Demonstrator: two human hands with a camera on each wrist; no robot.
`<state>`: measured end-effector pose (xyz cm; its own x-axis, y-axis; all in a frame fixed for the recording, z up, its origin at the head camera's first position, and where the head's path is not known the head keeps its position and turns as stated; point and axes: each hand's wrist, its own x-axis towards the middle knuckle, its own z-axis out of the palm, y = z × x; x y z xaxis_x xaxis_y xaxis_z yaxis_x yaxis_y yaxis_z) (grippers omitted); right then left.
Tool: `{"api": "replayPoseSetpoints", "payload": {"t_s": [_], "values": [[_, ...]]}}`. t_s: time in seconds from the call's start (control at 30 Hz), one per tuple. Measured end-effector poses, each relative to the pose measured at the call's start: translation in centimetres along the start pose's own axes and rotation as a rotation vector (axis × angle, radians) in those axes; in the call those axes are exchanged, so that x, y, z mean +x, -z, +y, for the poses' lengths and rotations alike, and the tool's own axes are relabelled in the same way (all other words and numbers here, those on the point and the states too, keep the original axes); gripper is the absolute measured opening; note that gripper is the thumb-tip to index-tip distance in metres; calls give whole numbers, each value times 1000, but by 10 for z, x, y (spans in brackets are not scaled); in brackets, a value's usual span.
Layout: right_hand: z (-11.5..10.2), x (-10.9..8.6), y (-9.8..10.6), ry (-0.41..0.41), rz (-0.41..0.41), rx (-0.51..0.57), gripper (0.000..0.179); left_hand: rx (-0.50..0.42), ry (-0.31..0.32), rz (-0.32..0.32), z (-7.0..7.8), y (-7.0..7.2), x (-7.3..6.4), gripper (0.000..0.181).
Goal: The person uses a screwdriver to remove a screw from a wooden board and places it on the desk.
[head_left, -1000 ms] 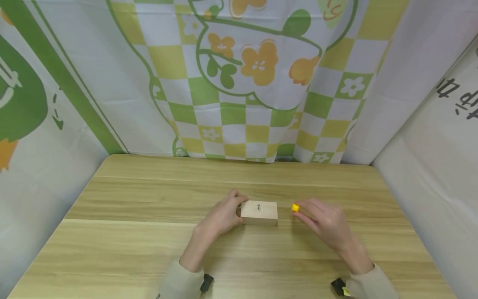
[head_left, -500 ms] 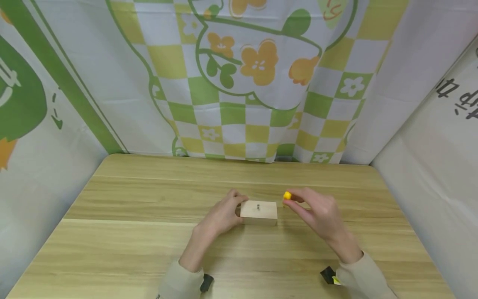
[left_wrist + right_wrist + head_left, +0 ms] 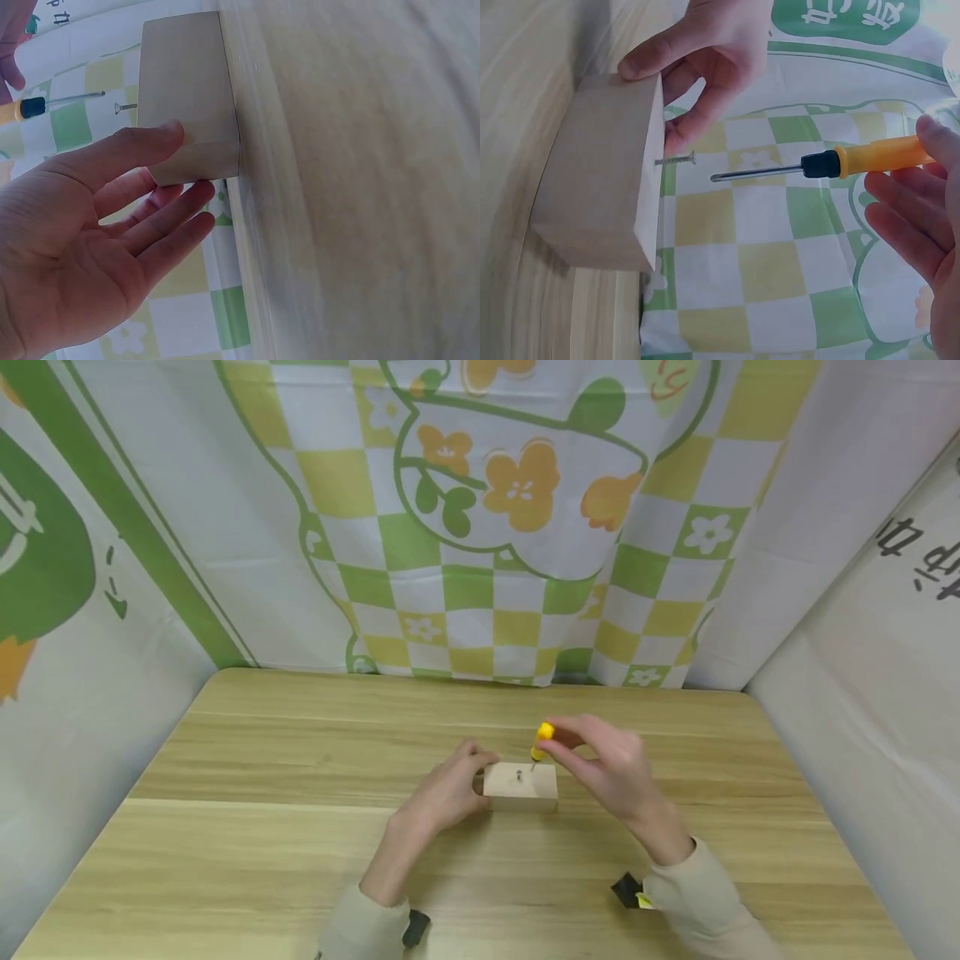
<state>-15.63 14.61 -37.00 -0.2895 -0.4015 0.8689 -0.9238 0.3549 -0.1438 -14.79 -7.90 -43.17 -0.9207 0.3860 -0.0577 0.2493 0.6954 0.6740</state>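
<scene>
A pale wooden block (image 3: 528, 788) lies on the table, and a screw (image 3: 676, 159) stands partly sunk in its top face. My left hand (image 3: 448, 789) grips the block's left end, thumb on the near side and fingers behind, as the left wrist view (image 3: 97, 217) also shows. In my right hand (image 3: 611, 764) a screwdriver (image 3: 870, 156) with a yellow and black handle is pinched between thumb and fingers. Its bare metal tip points at the screw head, and a small gap separates the two in the right wrist view.
The wood-grain table (image 3: 262, 860) spreads around the block. A checked, flowered curtain (image 3: 480, 568) hangs along its back edge, with white printed sheets at both sides. Dark wrist-worn devices (image 3: 628, 891) sit at the sleeves.
My right hand has carried the screwdriver left from beside the block to above it, tilting it tip-down. The left hand and block have stayed in place.
</scene>
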Motion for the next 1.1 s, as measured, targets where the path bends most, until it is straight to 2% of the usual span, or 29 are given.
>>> {"api": "replayPoseSetpoints", "payload": {"t_s": [0.43,0.53,0.63,0.83,0.97,1.1], "values": [[2,1,-14,-32,-17,51,22,-12,9,-6,0,2,-1,63],[0,1,-15,-66,-39,57,20,-12,7,-7,-1,2,-2,63],[-2,4,-15,-117,-77,57,26,-13,6,-5,-1,2,-2,63],[-5,10,-13,-191,-163,-5,24,-7,6,0,-2,1,-1,63],[-9,14,-14,-221,-182,-66,20,-3,9,-3,-2,1,-1,64],[-13,17,-17,-236,-183,-148,23,-10,6,2,-2,1,-2,64]]}}
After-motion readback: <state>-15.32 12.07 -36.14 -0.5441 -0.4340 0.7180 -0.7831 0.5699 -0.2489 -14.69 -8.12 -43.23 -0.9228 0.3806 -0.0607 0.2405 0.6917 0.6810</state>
